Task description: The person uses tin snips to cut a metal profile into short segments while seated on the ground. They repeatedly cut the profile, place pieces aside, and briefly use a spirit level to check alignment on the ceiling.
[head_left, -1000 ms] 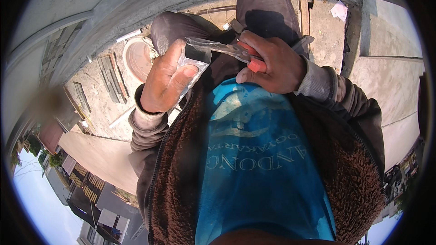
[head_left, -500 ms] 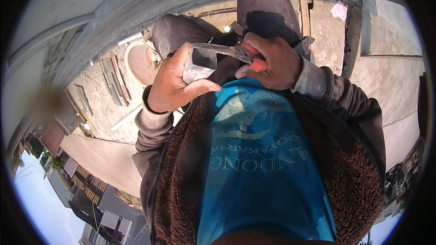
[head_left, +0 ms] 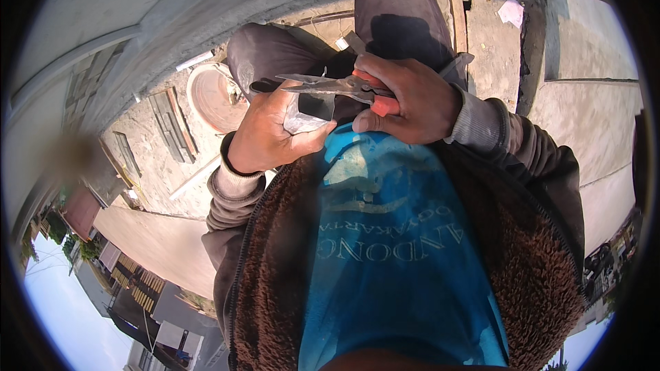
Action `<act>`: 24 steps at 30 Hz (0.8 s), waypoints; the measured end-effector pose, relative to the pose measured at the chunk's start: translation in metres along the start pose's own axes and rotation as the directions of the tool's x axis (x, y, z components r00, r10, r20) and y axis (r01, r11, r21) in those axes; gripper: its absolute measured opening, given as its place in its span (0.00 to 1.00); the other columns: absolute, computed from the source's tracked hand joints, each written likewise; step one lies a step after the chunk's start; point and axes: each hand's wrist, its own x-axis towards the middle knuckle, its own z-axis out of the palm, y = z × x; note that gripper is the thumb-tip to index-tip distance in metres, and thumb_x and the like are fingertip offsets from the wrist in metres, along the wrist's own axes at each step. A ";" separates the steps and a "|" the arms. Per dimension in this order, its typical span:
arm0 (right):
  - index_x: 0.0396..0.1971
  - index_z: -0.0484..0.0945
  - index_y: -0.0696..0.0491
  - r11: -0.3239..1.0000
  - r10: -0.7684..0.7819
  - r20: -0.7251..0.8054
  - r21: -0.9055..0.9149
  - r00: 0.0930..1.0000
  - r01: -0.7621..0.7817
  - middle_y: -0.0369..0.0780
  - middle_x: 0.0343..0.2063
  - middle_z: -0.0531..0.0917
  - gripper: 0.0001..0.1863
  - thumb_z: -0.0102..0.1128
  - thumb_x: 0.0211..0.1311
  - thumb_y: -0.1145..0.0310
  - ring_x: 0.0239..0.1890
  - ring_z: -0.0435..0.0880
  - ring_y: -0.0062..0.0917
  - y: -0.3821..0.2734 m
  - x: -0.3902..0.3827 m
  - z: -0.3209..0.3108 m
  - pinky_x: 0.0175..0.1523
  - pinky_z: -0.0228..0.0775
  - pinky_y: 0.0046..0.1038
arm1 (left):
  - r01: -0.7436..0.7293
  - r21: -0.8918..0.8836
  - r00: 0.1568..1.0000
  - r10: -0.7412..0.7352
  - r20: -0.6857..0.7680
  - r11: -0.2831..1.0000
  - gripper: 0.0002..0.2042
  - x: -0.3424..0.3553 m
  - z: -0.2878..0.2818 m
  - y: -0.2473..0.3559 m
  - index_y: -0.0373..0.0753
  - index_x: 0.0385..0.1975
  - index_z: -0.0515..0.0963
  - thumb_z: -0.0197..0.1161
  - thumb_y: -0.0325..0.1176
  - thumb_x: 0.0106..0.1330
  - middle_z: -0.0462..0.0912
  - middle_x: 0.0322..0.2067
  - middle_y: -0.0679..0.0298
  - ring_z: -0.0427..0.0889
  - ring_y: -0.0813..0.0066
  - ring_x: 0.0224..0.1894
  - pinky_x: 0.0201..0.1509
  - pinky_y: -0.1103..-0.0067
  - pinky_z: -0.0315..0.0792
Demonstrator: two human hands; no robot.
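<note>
My left hand (head_left: 265, 134) is wrapped round a short square metal tube (head_left: 303, 123), its open end facing up and the thumb along its near side. Red-handled metal snips (head_left: 337, 86) are in my right hand (head_left: 421, 102), fingers and thumb closed round the handles. The blades point left, slightly parted, and lie across the far edge of the tube's opening. From this view I cannot tell whether metal is between them. Much of the tube is hidden by my left hand.
Beyond my left hand stands a round, dusty tub (head_left: 212, 99) on the ground. Dark strips (head_left: 172, 124) lie left of it. A wooden plank (head_left: 456, 20) and a pale paper scrap (head_left: 511, 12) lie at the far right. My bent knees (head_left: 399, 7) are just beyond my hands.
The snips have moved left, and their blades now reach across the tube's far edge and show a gap. The tube has shifted slightly right and nearer to me.
</note>
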 end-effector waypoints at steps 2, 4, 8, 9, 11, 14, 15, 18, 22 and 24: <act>0.38 0.73 0.56 0.999 0.030 0.024 0.013 0.999 -0.030 0.46 0.22 0.79 0.31 0.71 0.58 0.41 0.26 0.84 0.46 0.000 0.000 0.000 0.32 0.73 0.40 | -0.013 0.011 1.000 0.013 -0.006 1.000 0.24 0.000 0.000 -0.001 0.33 0.51 0.76 0.77 0.33 0.55 0.87 0.29 0.56 0.88 0.67 0.29 0.34 0.74 0.79; 0.38 0.73 0.56 0.999 0.041 0.034 0.025 0.999 -0.042 0.45 0.20 0.78 0.31 0.71 0.58 0.41 0.24 0.83 0.46 0.000 0.001 0.001 0.31 0.73 0.40 | -0.010 -0.006 1.000 0.010 -0.006 1.000 0.24 -0.001 0.000 -0.004 0.33 0.51 0.77 0.77 0.33 0.55 0.86 0.29 0.56 0.87 0.67 0.29 0.33 0.74 0.78; 0.37 0.73 0.56 0.999 0.030 0.021 0.026 0.999 -0.030 0.45 0.19 0.77 0.31 0.71 0.58 0.41 0.22 0.82 0.46 -0.002 0.003 0.001 0.30 0.73 0.40 | 0.065 -0.093 0.998 -0.063 0.027 0.994 0.24 -0.002 -0.003 -0.003 0.33 0.50 0.77 0.77 0.33 0.55 0.86 0.29 0.57 0.86 0.70 0.28 0.32 0.75 0.77; 0.37 0.73 0.56 0.999 0.027 0.017 0.020 0.999 -0.027 0.45 0.19 0.77 0.31 0.71 0.58 0.41 0.22 0.82 0.46 -0.003 0.004 0.001 0.30 0.73 0.40 | 0.093 -0.140 0.995 -0.089 0.038 0.986 0.24 -0.003 -0.003 -0.004 0.33 0.50 0.77 0.77 0.33 0.56 0.85 0.29 0.57 0.85 0.71 0.28 0.32 0.75 0.76; 0.38 0.73 0.56 0.997 0.083 0.031 -0.004 0.996 -0.083 0.45 0.20 0.78 0.31 0.70 0.58 0.41 0.23 0.83 0.46 -0.001 0.005 0.001 0.31 0.73 0.40 | 0.148 -0.205 0.988 -0.133 0.085 0.968 0.24 -0.002 -0.004 -0.009 0.33 0.50 0.76 0.76 0.34 0.56 0.85 0.29 0.58 0.84 0.73 0.28 0.33 0.75 0.76; 0.39 0.73 0.57 0.997 0.080 -0.028 -0.013 0.996 -0.080 0.45 0.22 0.79 0.32 0.70 0.59 0.40 0.26 0.84 0.45 0.002 0.005 0.001 0.34 0.74 0.40 | 0.234 -0.283 0.970 -0.202 0.138 0.930 0.24 0.001 -0.009 -0.015 0.33 0.51 0.75 0.75 0.37 0.58 0.84 0.29 0.59 0.81 0.74 0.30 0.35 0.75 0.75; 0.40 0.73 0.57 0.998 0.064 -0.061 -0.011 0.996 -0.065 0.46 0.23 0.79 0.32 0.70 0.59 0.40 0.28 0.85 0.45 0.002 0.005 0.001 0.35 0.74 0.41 | 0.262 -0.332 0.964 -0.233 0.125 0.906 0.25 0.002 -0.009 -0.014 0.33 0.51 0.74 0.75 0.39 0.59 0.84 0.30 0.60 0.81 0.75 0.31 0.36 0.75 0.74; 0.42 0.73 0.57 0.998 0.065 -0.043 0.014 0.997 -0.065 0.47 0.27 0.80 0.33 0.67 0.60 0.39 0.32 0.85 0.43 -0.002 0.006 -0.008 0.39 0.74 0.39 | 0.289 -0.359 0.948 -0.317 -0.020 0.887 0.27 0.002 -0.004 -0.007 0.33 0.52 0.73 0.73 0.46 0.61 0.84 0.30 0.61 0.79 0.74 0.32 0.38 0.75 0.74; 0.44 0.73 0.57 0.982 0.181 -0.005 0.059 0.983 -0.180 0.48 0.32 0.80 0.34 0.65 0.62 0.38 0.35 0.84 0.41 -0.002 -0.004 -0.007 0.42 0.73 0.38 | 0.289 -0.271 0.944 -0.321 -0.078 0.918 0.30 0.004 -0.006 -0.005 0.32 0.53 0.73 0.71 0.51 0.63 0.83 0.28 0.62 0.79 0.75 0.30 0.38 0.76 0.74; 0.45 0.74 0.57 0.962 0.220 0.120 0.136 0.968 -0.235 0.47 0.33 0.80 0.34 0.64 0.62 0.37 0.36 0.83 0.41 -0.005 -0.002 -0.010 0.44 0.73 0.37 | 0.291 -0.211 0.944 -0.317 -0.098 0.933 0.30 0.003 -0.001 0.000 0.31 0.53 0.73 0.71 0.51 0.64 0.82 0.27 0.63 0.79 0.75 0.30 0.37 0.77 0.74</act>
